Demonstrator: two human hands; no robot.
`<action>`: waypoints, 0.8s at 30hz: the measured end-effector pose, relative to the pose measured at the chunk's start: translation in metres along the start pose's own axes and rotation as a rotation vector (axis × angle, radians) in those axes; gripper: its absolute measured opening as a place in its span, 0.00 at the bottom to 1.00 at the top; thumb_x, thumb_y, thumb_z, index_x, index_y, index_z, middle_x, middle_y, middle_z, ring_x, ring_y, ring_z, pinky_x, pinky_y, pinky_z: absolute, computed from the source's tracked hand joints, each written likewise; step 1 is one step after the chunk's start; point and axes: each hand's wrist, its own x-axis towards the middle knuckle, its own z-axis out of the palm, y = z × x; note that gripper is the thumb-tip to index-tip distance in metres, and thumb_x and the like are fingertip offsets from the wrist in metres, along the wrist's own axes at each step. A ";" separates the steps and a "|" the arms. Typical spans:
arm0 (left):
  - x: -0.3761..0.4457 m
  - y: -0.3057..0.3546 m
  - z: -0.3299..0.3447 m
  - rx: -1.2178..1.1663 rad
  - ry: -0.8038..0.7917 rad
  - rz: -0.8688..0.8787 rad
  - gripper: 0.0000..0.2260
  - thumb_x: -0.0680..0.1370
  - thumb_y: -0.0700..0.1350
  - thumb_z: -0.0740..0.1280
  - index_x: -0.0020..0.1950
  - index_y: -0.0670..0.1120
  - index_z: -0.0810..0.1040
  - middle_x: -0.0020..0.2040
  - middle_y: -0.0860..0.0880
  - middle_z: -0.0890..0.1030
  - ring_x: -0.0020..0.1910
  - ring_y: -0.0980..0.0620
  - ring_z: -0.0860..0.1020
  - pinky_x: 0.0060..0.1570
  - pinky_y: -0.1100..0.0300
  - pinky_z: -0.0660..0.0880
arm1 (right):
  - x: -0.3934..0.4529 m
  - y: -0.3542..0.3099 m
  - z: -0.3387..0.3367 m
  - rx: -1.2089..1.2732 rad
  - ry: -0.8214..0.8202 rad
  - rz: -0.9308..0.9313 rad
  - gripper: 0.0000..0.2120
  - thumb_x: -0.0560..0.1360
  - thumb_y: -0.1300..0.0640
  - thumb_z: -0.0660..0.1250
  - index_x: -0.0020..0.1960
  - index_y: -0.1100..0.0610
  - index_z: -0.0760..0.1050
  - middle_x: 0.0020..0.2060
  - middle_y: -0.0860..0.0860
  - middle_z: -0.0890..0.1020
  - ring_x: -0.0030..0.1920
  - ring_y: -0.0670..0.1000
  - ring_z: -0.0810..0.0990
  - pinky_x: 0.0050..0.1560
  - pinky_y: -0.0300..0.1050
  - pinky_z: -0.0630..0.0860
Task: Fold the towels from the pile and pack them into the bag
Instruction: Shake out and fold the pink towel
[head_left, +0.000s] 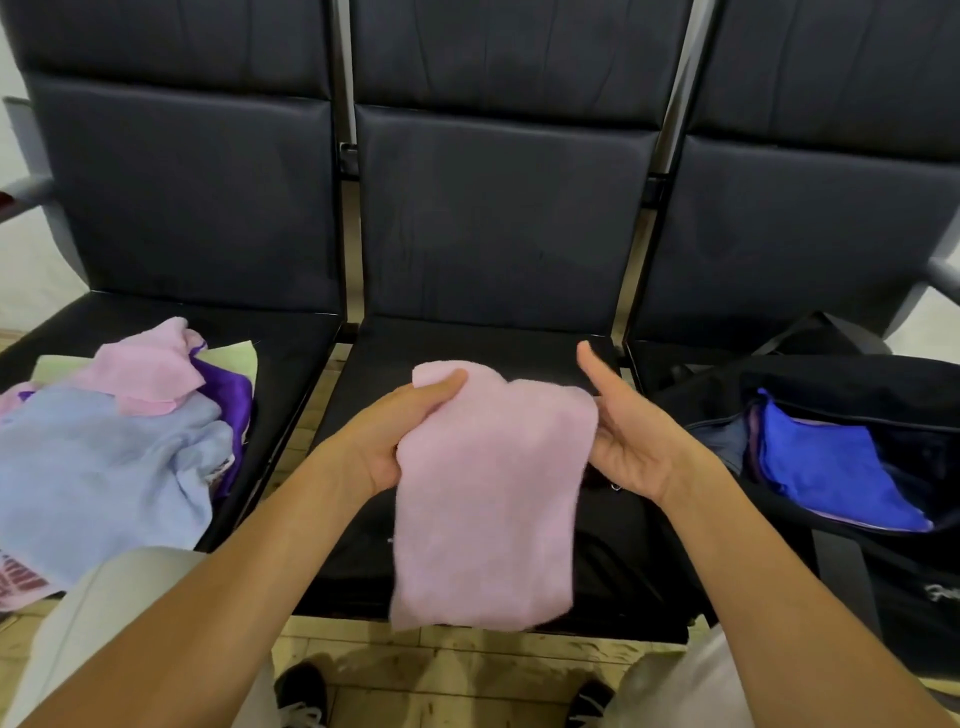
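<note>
1. towel (488, 493) in hand: plain pale pink
2. pile (119, 441): light blue, pink, purple, bit of pale green
3. seats (498, 218): dark navy-black
4. bag (883, 374): black, bright blue towel (831, 467) inside
5. floor (467, 670): yellowish, scuffed

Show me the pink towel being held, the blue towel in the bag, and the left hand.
pink towel (488, 499), head view, middle of its front face.
blue towel (826, 462), head view, middle of its top fold.
left hand (400, 436), head view, back of the hand.

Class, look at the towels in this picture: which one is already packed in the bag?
The bright blue towel, lying inside the open black bag on the right seat. The others sit in the pile on the left seat or hang from the left hand.
</note>
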 end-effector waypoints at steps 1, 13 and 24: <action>0.000 0.000 0.000 -0.021 0.030 -0.023 0.21 0.72 0.52 0.75 0.62 0.48 0.78 0.52 0.43 0.84 0.51 0.43 0.83 0.50 0.48 0.81 | 0.000 0.002 0.001 -0.065 -0.043 -0.008 0.22 0.74 0.44 0.69 0.61 0.59 0.81 0.53 0.56 0.85 0.55 0.53 0.84 0.60 0.48 0.79; -0.002 0.005 -0.011 -0.097 -0.092 0.004 0.15 0.78 0.45 0.67 0.64 0.47 0.78 0.60 0.43 0.82 0.58 0.42 0.81 0.54 0.44 0.79 | 0.007 0.011 0.012 -0.534 0.238 -0.233 0.13 0.82 0.46 0.59 0.57 0.54 0.76 0.48 0.52 0.83 0.48 0.52 0.82 0.45 0.46 0.80; -0.009 0.005 -0.010 -0.019 0.061 -0.090 0.15 0.75 0.54 0.71 0.59 0.48 0.81 0.52 0.42 0.85 0.51 0.43 0.83 0.51 0.49 0.80 | 0.013 0.015 0.009 0.027 0.112 0.008 0.20 0.78 0.44 0.67 0.60 0.58 0.81 0.48 0.56 0.85 0.50 0.54 0.85 0.50 0.48 0.81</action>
